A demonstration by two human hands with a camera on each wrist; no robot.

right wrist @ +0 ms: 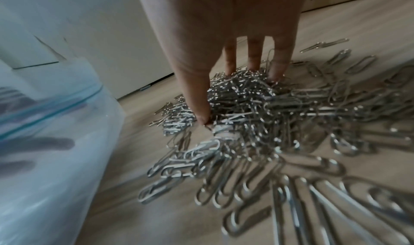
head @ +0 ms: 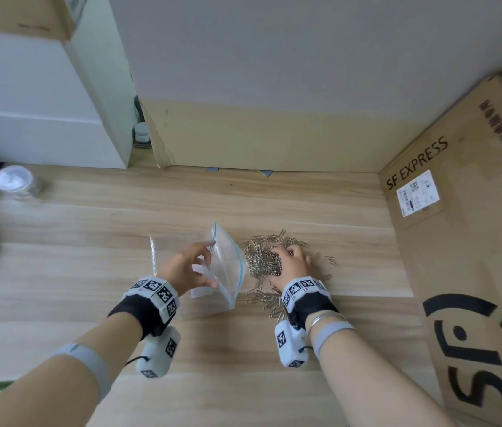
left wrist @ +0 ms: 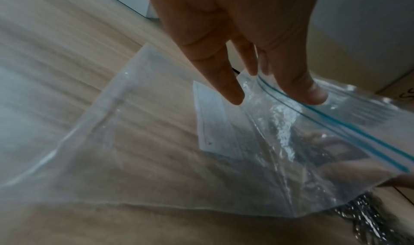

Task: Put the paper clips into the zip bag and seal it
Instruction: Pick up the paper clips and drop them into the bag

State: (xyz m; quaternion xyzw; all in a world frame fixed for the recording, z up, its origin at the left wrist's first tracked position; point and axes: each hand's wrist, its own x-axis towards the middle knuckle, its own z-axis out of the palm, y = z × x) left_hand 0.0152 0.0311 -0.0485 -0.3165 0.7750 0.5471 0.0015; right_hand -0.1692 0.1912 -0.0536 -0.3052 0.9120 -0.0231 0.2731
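Observation:
A clear zip bag with a blue zip line lies on the wooden surface, its mouth facing right. My left hand pinches the bag's upper lip and lifts it, so the mouth gapes. In the left wrist view one fingertip lies on the zip line of the bag. Just right of the mouth is a heap of silver paper clips. My right hand digs into it. In the right wrist view its thumb and fingers curl round a clump of clips, beside the bag.
A large SF Express cardboard box stands close on the right. A cardboard panel closes the back, with a white cabinet at the back left. A white-lidded jar stands at the far left. Loose clips are scattered to the right.

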